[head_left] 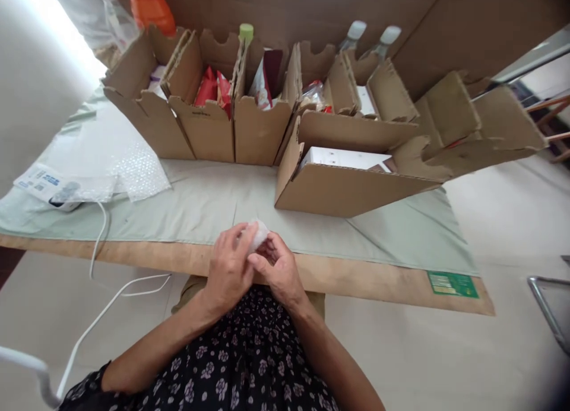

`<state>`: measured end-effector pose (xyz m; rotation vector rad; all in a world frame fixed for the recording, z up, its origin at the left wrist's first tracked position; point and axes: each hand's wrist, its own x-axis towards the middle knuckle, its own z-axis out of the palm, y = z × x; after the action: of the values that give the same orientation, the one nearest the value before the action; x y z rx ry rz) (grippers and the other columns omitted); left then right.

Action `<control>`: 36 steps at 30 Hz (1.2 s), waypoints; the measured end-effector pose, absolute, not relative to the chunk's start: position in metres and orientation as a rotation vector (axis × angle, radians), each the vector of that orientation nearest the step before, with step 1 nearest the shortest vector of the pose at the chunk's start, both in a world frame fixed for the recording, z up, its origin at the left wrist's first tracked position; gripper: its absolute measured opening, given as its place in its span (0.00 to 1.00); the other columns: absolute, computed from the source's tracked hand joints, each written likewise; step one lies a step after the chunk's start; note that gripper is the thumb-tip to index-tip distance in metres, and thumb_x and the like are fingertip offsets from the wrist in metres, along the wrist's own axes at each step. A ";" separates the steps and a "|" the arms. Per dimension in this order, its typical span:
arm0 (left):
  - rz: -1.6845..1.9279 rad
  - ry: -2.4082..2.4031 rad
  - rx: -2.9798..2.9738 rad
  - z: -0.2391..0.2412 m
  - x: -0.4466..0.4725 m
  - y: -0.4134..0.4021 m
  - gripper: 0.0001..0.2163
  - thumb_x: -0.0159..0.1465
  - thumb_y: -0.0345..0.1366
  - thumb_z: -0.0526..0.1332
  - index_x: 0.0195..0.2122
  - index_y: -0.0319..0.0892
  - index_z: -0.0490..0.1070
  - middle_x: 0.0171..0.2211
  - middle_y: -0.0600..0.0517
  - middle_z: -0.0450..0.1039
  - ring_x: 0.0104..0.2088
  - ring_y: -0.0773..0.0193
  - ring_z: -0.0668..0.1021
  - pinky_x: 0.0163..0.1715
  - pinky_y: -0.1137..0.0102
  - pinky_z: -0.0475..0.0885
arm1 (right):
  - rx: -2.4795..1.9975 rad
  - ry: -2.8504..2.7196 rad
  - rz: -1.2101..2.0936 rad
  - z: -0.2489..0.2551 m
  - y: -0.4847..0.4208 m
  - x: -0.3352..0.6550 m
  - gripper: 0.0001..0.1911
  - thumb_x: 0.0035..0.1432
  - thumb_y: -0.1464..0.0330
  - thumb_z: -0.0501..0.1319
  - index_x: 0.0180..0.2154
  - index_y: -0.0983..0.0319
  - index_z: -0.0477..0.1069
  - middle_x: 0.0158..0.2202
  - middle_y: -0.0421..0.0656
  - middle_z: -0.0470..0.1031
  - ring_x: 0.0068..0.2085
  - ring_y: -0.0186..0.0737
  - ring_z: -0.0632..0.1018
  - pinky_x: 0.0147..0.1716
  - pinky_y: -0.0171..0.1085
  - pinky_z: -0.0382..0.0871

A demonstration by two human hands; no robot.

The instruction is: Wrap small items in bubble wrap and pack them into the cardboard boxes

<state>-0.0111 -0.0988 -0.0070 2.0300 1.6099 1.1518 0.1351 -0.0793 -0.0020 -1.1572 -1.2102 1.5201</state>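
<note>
My left hand point(229, 268) and my right hand point(278, 268) meet over the near edge of the table point(378, 283). Both have their fingers curled around a small white wrapped object point(257, 234), which shows above the fingertips. What the object is I cannot make out. The hands hover just in front of my dark flowered clothing.
A row of open cardboard boxes point(256, 132) with snack packets and bottles stands at the back. A larger box point(338, 188) holds a white carton point(345, 158). Bubble wrap point(138, 173) and a labelled packet point(42, 182) lie at left. A white cable point(95, 244) hangs off the edge.
</note>
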 end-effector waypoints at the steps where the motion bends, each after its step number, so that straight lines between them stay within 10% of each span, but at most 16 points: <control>1: 1.128 1.553 2.034 -0.006 -0.008 -0.101 0.26 0.68 0.32 0.60 0.68 0.48 0.62 0.61 0.39 0.71 0.59 0.48 0.75 0.58 0.49 0.74 | -1.171 -1.153 1.501 -0.005 -0.078 0.138 0.25 0.56 0.51 0.70 0.49 0.58 0.72 0.43 0.44 0.79 0.41 0.41 0.79 0.43 0.39 0.76; 7: 0.967 1.288 1.430 0.000 -0.015 -0.104 0.28 0.66 0.40 0.64 0.67 0.46 0.63 0.64 0.39 0.71 0.60 0.47 0.76 0.59 0.50 0.74 | -1.202 -1.060 1.396 -0.007 -0.077 0.168 0.17 0.61 0.52 0.65 0.41 0.59 0.74 0.35 0.41 0.77 0.35 0.39 0.76 0.37 0.37 0.73; 14: 0.791 1.149 1.244 0.019 -0.007 -0.086 0.15 0.63 0.37 0.63 0.51 0.45 0.77 0.45 0.48 0.82 0.43 0.55 0.82 0.42 0.63 0.79 | -1.126 -1.475 1.444 0.031 -0.070 0.220 0.36 0.57 0.55 0.71 0.63 0.55 0.66 0.53 0.48 0.79 0.51 0.46 0.81 0.52 0.43 0.76; 16: 0.734 1.076 1.312 0.027 -0.006 -0.080 0.14 0.63 0.35 0.63 0.49 0.46 0.78 0.43 0.50 0.82 0.41 0.56 0.82 0.41 0.64 0.78 | -1.201 -1.661 1.317 0.048 -0.067 0.234 0.27 0.59 0.59 0.69 0.59 0.54 0.72 0.48 0.45 0.81 0.46 0.43 0.82 0.48 0.41 0.77; 25: 1.474 1.100 1.307 0.022 0.022 -0.006 0.29 0.67 0.43 0.64 0.69 0.50 0.61 0.62 0.42 0.72 0.60 0.51 0.75 0.59 0.54 0.72 | -1.122 -1.402 0.466 0.158 0.000 0.271 0.15 0.55 0.64 0.74 0.45 0.48 0.83 0.43 0.44 0.83 0.38 0.42 0.80 0.35 0.43 0.75; 31: 1.364 1.166 1.463 -0.019 0.064 0.024 0.40 0.62 0.39 0.66 0.73 0.46 0.49 0.72 0.38 0.55 0.71 0.43 0.61 0.69 0.44 0.58 | -1.300 -1.753 0.845 0.159 0.099 0.258 0.09 0.57 0.64 0.71 0.38 0.61 0.79 0.28 0.39 0.77 0.28 0.34 0.74 0.30 0.37 0.70; 36: 1.310 1.170 1.567 -0.036 0.066 0.016 0.40 0.61 0.39 0.65 0.73 0.47 0.49 0.72 0.38 0.56 0.71 0.43 0.61 0.69 0.43 0.57 | -1.500 -2.116 0.449 0.176 0.119 0.254 0.05 0.53 0.71 0.71 0.34 0.62 0.77 0.24 0.37 0.72 0.27 0.32 0.70 0.32 0.37 0.66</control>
<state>0.0663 0.0160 -0.0358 1.5668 1.1700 1.3099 0.2541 0.1189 0.1762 -1.5000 -2.1164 0.4492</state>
